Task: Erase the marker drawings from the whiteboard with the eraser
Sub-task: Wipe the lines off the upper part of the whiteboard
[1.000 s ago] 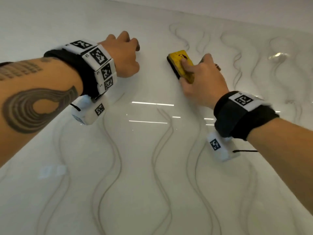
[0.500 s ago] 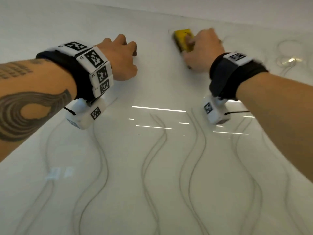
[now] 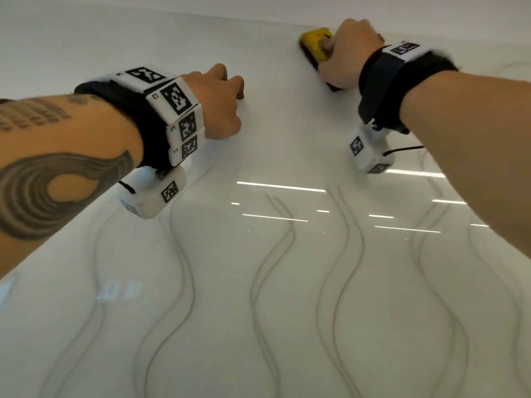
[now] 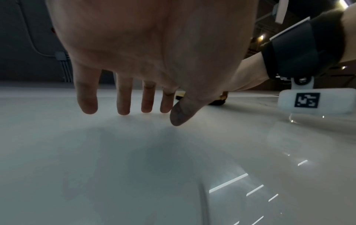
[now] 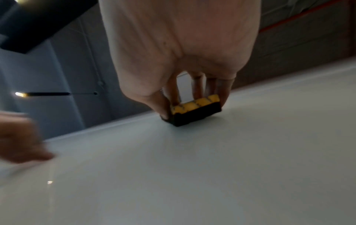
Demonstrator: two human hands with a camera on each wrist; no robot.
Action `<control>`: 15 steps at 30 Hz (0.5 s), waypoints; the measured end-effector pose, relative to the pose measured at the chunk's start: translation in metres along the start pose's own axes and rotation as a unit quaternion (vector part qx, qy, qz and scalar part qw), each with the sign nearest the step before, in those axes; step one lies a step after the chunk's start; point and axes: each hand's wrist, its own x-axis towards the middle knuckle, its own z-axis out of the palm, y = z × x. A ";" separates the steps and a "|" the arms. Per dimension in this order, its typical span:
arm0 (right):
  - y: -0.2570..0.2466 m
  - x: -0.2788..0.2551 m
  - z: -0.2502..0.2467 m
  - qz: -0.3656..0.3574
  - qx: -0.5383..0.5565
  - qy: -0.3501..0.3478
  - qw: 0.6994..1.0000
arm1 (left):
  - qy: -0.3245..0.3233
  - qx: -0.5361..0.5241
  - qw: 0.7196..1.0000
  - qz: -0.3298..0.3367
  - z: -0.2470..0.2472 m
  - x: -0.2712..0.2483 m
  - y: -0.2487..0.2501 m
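The whiteboard (image 3: 258, 311) fills the head view, glossy, with strip-light reflections between the two forearms. Nearer the person than both hands, grey wavy marker drawings (image 3: 273, 254) run across the board in long loops. Beyond the hands the surface looks wiped; faint traces, if any, are too pale to tell.

The right hand (image 3: 342, 50) grips the eraser (image 3: 314, 43), thumb on one side and fingers curled over its yellow top, its dark pad flat on the board close to the far edge. The left hand (image 3: 221, 104) holds nothing: its fingers (image 4: 123, 99) reach down with the tips at the board, well to the left of the eraser. Nothing lies between the two hands.

Compared with half a second ago, the right hand and eraser sit further right along the far edge, while the left hand has stayed put.
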 end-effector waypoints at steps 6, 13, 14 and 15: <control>0.018 -0.006 0.002 0.039 -0.014 -0.006 0.999 | -0.003 0.003 1.000 -0.003 0.002 0.003 0.003; 0.092 -0.018 0.000 -0.014 -0.087 -0.023 0.996 | -0.025 0.008 0.999 -0.031 -0.006 0.006 0.014; 0.119 -0.011 -0.004 0.039 -0.094 -0.018 0.995 | -0.027 0.007 0.999 -0.029 -0.005 0.004 0.014; 0.144 -0.007 -0.009 0.091 -0.099 -0.009 0.991 | -0.028 0.005 0.999 -0.025 -0.003 0.003 0.013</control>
